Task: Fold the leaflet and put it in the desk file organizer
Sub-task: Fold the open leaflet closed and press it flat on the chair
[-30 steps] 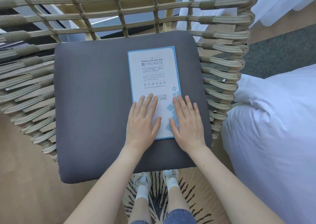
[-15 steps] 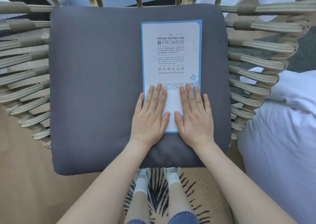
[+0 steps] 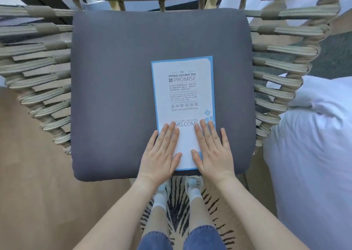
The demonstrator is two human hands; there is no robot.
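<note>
A white leaflet (image 3: 183, 97) with a blue border and printed text lies flat on the dark grey seat cushion (image 3: 114, 89) of a woven chair. Its near end reaches the cushion's front edge. My left hand (image 3: 162, 154) rests palm down on the leaflet's near left corner, fingers spread a little. My right hand (image 3: 213, 152) presses flat on the near right corner, partly on the cushion. Neither hand grips anything. No desk file organizer is in view.
The woven rope chair frame (image 3: 276, 74) rings the cushion on the left, back and right. White bedding (image 3: 312, 154) lies close on the right. A striped rug (image 3: 215, 207) and my legs are below the cushion's front edge. Tan floor (image 3: 34, 192) spreads to the left.
The leaflet and both flat hands now sit nearer the cushion's front edge than before. The view has shifted, showing more of the chair back. Hands keep the same pose.
</note>
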